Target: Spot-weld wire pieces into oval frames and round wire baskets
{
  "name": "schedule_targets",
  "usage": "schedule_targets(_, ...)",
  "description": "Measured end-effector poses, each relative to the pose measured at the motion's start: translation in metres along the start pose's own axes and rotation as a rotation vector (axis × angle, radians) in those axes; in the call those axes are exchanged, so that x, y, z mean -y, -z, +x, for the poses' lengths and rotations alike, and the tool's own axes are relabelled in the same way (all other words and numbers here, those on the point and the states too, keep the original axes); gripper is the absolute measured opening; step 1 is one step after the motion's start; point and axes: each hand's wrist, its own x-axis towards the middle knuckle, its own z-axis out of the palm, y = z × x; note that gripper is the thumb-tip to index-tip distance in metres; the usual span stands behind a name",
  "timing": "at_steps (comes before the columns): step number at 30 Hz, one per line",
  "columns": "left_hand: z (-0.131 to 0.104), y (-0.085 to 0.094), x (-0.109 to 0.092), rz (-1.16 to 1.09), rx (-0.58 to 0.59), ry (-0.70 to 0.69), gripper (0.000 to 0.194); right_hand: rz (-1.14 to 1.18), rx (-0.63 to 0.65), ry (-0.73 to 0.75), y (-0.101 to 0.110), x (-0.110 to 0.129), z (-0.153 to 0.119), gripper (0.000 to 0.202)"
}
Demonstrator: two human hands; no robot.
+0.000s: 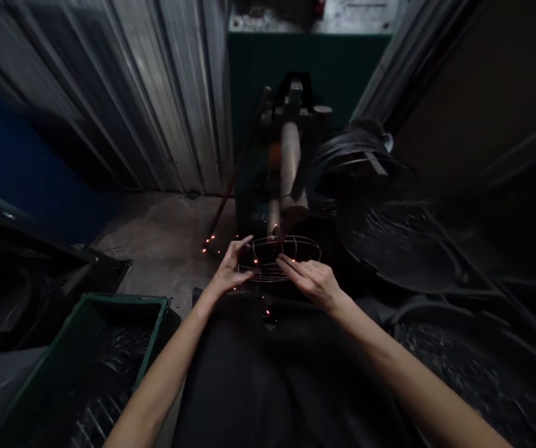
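A round wire frame (312, 239), made of thin metal rings joined by short wires, sits under the electrode of a welding machine (290, 149). My left hand (229, 269) grips its left side, with the thumb below and the fingers above. At the front of the frame, the fingertips of my right hand (315, 281) are pinched together on a wire close to the electrode tip. Exactly which wire they pinch is hard to make out. Small orange sparks (208, 241) fly to the left of the frame and fall below it.
A green crate (88, 298) with wire pieces stands at lower left. On the right are a dark basin (380, 264) of wires, a tub (464, 373) of small metal pieces and a bundle of wire rings (356, 146). Corrugated metal sheeting (156, 81) lines the back left.
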Motion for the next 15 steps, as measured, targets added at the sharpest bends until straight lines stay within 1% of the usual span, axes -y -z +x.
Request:
schedule_targets(1,0.000,0.000,0.002,0.003,0.003,0.012,0.076,0.026,-0.003,-0.042,0.007,0.001,-0.011,0.039)
schedule_targets(2,0.000,-0.002,0.005,0.008,-0.011,0.022,0.077,0.059,-0.010,-0.113,0.016,0.002,-0.028,0.039)
schedule_targets(3,-0.001,-0.005,0.007,0.012,-0.036,0.027,0.076,0.088,-0.017,-0.226,0.025,0.003,-0.053,0.038)
schedule_targets(4,-0.004,-0.008,0.008,0.012,-0.067,0.027,0.074,0.115,-0.037,-0.370,0.035,0.003,-0.083,0.035)
schedule_targets(5,-0.007,-0.012,0.008,0.005,-0.099,0.021,0.073,0.102,-0.061,-0.577,0.043,0.003,-0.118,0.035)
schedule_targets(6,-0.011,-0.015,0.007,-0.007,-0.125,0.011,0.072,0.041,-0.068,-0.824,0.050,0.001,-0.155,0.039)
schedule_targets(7,-0.015,-0.018,0.005,-0.018,-0.149,0.001,0.071,-0.035,-0.044,-1.045,0.053,-0.001,-0.193,0.045)
schedule_targets(8,-0.019,-0.019,0.002,-0.027,-0.164,-0.004,0.070,-0.063,0.071,-1.206,0.054,-0.004,-0.228,0.049)
schedule_targets(9,-0.024,-0.020,-0.003,-0.033,-0.168,-0.001,0.068,-0.017,0.222,-1.304,0.052,-0.004,-0.258,0.047)
schedule_targets(10,-0.028,-0.020,-0.008,-0.036,-0.162,0.011,0.066,0.026,0.304,-1.383,0.048,-0.003,-0.282,0.044)
schedule_targets(11,-0.032,-0.018,-0.013,-0.032,-0.148,0.028,0.064,0.087,0.368,-1.427,0.043,0.001,-0.300,0.041)
schedule_targets(12,-0.035,-0.017,-0.019,-0.023,-0.131,0.046,0.061,0.151,0.404,-1.454,0.038,0.006,-0.311,0.038)
schedule_targets(13,-0.036,-0.015,-0.025,-0.012,-0.115,0.065,0.059,0.202,0.411,-1.475,0.033,0.012,-0.317,0.036)
schedule_targets(15,-0.037,-0.012,-0.034,0.005,-0.100,0.095,0.057,0.258,0.385,-1.506,0.029,0.021,-0.319,0.036)
